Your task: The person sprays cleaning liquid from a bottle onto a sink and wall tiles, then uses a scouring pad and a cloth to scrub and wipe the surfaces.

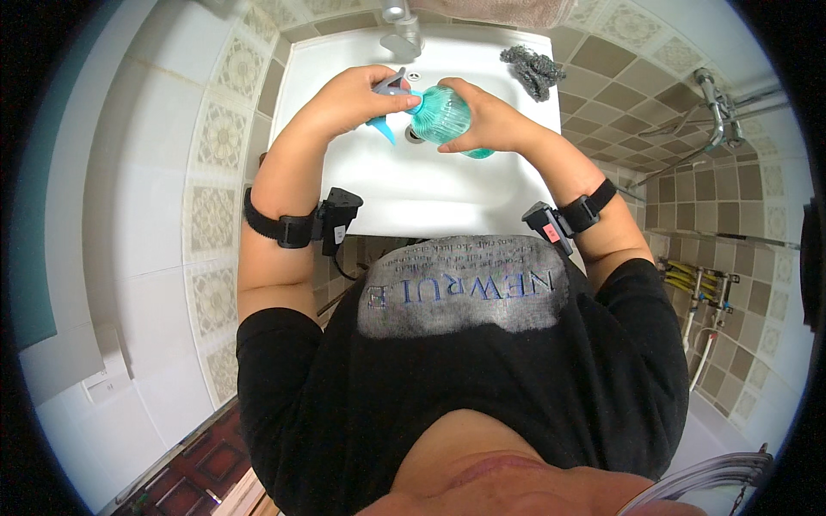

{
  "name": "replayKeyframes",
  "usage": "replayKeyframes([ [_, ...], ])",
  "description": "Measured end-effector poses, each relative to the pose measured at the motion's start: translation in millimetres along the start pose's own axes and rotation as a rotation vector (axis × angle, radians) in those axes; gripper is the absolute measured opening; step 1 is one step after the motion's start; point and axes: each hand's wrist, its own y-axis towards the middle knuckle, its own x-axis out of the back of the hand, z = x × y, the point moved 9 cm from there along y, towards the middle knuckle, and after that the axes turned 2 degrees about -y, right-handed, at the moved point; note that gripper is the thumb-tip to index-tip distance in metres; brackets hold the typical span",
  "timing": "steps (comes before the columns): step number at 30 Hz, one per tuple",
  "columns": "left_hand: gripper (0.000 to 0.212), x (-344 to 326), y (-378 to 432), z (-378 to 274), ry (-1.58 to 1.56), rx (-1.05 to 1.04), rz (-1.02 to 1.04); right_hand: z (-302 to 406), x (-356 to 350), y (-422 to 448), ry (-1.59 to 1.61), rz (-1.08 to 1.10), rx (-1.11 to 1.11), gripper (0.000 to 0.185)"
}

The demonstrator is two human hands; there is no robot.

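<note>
Over the white sink basin (426, 187), both my hands are on a ribbed, see-through teal spray bottle (440, 116). My right hand (493, 116) wraps around the body from the right, fingers above and thumb below. At the neck, my left hand (368, 100) grips the grey and blue spray head (389, 87). A blue trigger (384, 131) points down below that hand. The bottle lies tilted on its side, its base towards the right. Part of the drain (413, 134) shows beneath it.
A chrome faucet (403, 35) stands at the basin's back. On its back right rim lies a grey scouring pad (534, 72). A pinkish towel (497, 9) hangs at the top. Tiled walls flank the sink, with a shower valve (717, 106) on the right.
</note>
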Motion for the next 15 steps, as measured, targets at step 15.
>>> replayKeyframes([
  [15, 0.037, -19, 2, -1, 0.196, -0.103, 0.081, 5, -8, -10, 0.103, 0.177, -0.061, 0.094],
])
